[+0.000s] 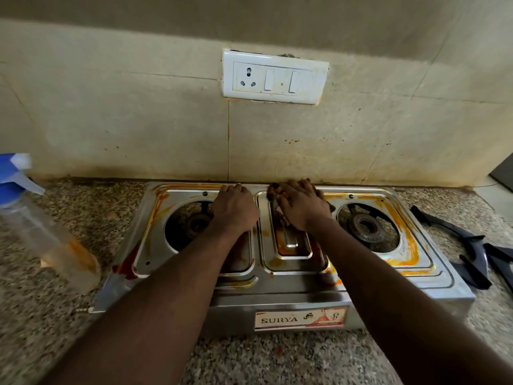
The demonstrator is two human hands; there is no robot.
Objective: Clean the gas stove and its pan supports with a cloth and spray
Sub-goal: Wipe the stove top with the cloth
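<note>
A steel two-burner gas stove (277, 287) sits on the granite counter, smeared with orange and brown stains. My right hand (301, 205) presses a dirty cloth (277, 207) onto the centre panel near the back edge; most of the cloth is hidden under the hand. My left hand (234, 207) rests on the stove top, fingers curled down near the back edge, beside the left burner (194, 223). The right burner (367, 227) is bare. Dark pan supports (472, 245) lie on the counter right of the stove. A clear spray bottle (47, 226) with a blue trigger stands at the left.
A tiled wall rises directly behind the stove, with a white socket and switch plate (274, 77). Speckled granite counter (50, 315) surrounds the stove on the left, front and right. A dark object (503, 173) shows at the far right edge.
</note>
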